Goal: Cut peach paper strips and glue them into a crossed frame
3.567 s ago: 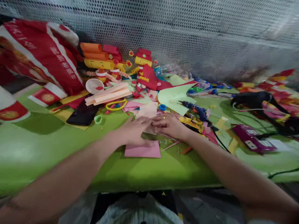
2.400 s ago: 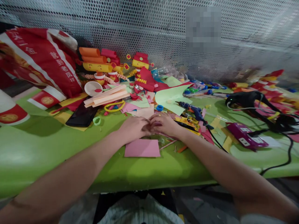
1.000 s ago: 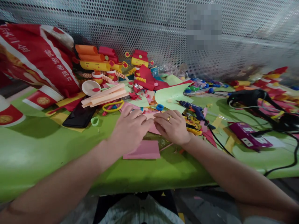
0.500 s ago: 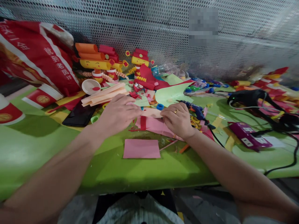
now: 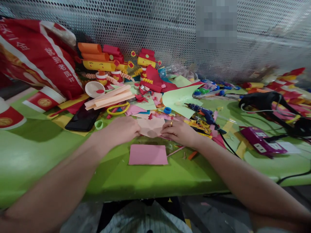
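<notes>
The left hand (image 5: 128, 128) and the right hand (image 5: 178, 132) are apart, with a peach paper sheet (image 5: 151, 126) spanning the gap between them, each gripping one side edge; the left fingertips are largely hidden, so their exact hold cannot be told. The sheet should be very light, limp across its width and quick to crease or tear, with enough dry grip not to slip; its side edges look like the best hold, pinched gently between thumb and fingers. Nearer the body, between the wrists, a pink paper rectangle (image 5: 148, 154) lies flat and looks a little stiffer. For writing, the red plastic bag (image 5: 46, 58), far out beyond the left hand, bears white Chinese characters that seem to include 三金 and 老凤祥, the latter perhaps a brand name. The tipped paper cup (image 5: 45, 99), left of the left hand, shows a round gold emblem too small to read. Right of the right hand, the purple power strip (image 5: 263, 140) carries pale patches with no legible lettering; no maker's mark can be made out on the glue gun (image 5: 203, 112) just beyond that hand.
</notes>
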The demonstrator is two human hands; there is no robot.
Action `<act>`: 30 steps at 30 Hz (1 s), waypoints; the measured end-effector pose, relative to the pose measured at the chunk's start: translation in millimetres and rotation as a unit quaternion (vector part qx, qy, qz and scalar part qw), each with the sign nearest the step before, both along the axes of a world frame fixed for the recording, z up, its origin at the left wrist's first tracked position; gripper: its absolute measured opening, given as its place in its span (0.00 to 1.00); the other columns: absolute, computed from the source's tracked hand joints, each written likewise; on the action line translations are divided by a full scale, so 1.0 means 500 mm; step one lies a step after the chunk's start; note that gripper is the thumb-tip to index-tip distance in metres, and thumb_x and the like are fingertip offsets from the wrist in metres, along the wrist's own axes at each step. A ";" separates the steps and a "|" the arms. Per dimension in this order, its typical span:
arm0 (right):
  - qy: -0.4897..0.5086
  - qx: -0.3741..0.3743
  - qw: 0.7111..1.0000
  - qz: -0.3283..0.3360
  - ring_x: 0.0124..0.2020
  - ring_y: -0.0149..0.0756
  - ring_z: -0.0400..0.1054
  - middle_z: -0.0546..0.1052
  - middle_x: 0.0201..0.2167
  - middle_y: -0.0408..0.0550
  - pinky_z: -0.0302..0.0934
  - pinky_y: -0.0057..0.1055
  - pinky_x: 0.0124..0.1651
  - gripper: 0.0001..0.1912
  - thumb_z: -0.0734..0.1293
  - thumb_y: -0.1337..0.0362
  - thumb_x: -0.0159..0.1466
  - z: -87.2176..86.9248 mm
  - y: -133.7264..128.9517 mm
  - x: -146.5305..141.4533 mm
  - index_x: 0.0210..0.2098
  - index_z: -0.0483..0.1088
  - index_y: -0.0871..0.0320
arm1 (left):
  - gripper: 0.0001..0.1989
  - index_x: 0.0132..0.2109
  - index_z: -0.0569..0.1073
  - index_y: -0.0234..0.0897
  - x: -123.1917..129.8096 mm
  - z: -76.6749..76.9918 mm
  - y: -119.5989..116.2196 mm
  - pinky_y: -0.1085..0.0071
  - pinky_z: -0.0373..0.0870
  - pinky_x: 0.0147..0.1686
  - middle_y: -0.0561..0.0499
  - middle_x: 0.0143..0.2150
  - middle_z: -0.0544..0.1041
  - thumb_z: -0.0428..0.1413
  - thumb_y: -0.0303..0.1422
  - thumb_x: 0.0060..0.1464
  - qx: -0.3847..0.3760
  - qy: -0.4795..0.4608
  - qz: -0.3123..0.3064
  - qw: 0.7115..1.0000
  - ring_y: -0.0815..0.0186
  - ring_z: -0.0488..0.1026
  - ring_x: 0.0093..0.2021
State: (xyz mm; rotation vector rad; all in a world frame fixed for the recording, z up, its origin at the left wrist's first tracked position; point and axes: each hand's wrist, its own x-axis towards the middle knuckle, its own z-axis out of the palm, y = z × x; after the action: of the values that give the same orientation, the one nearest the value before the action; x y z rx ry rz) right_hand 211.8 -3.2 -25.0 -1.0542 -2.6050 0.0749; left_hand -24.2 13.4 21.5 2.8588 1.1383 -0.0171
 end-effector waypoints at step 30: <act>-0.131 -0.127 0.962 -0.204 0.31 0.33 0.65 0.74 0.30 0.50 0.51 0.27 0.33 0.15 0.55 0.63 0.66 0.031 -0.008 -0.036 0.30 0.70 0.62 | 0.13 0.27 0.72 0.35 -0.020 0.018 0.040 0.73 0.52 0.22 0.51 0.23 0.71 0.46 0.36 0.50 -0.185 0.085 0.116 0.972 0.69 0.64 0.22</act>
State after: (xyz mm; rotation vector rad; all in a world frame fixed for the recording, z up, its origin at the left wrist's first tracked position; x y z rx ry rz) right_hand 193.9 -7.0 -9.5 -1.7836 -2.5871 0.1870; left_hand -34.0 33.4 30.4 2.4202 1.3306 -0.4219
